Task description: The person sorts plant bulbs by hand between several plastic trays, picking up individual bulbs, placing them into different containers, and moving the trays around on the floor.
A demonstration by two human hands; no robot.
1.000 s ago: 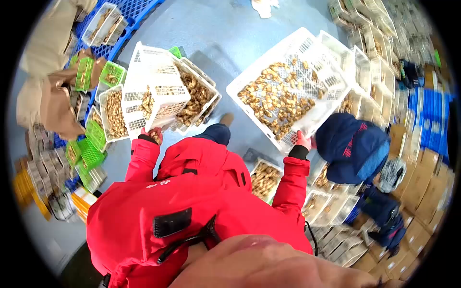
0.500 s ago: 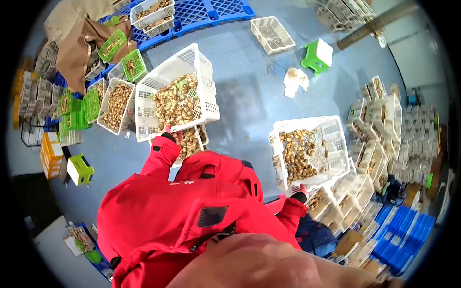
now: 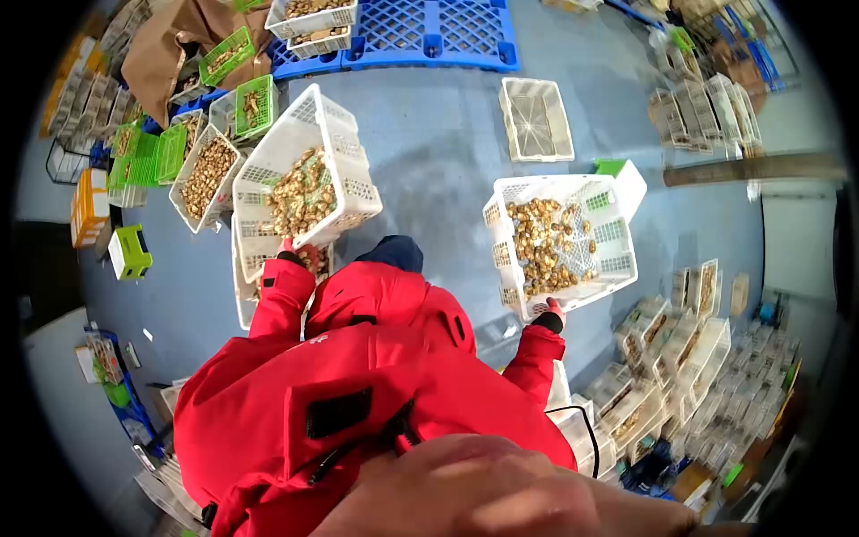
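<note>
Since half a second ago, the white crate in my right hand (image 3: 554, 310) has swung closer in front of me, and an empty white basket (image 3: 535, 119) on the blue-grey floor (image 3: 443, 161) now sits just beyond it. My left hand (image 3: 288, 248) is mostly hidden under the rim of the left mushroom crate (image 3: 304, 182), so I cannot see its fingers clearly; it is closed on the crate's near edge, holding it tilted. My right hand is clamped on the near rim of the right mushroom crate (image 3: 560, 243), only the knuckles showing above my red sleeve (image 3: 535, 353). Both crates hold brown mushrooms and hang above the floor, either side of my knee.
</note>
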